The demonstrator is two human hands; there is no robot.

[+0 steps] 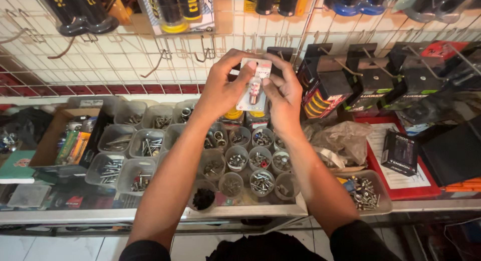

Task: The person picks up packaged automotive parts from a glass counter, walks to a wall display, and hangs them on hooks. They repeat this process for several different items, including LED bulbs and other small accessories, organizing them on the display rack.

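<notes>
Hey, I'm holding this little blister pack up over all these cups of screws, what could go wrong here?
1. Both the left hand and right hand pinch the small blister pack directly above the open plastic cups of screws; if it slips, it may drop among them and be awkward to fish out.
2. Your forearms hang low over the cups, so lowering them might knock one over and scatter hardware.

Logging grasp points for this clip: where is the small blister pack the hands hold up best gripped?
By its flat card edges, from both sides. The blister pack stands upright, its raised bubble at the centre, so the left hand and right hand pinch the margins, probably sparing the bubble.
</notes>
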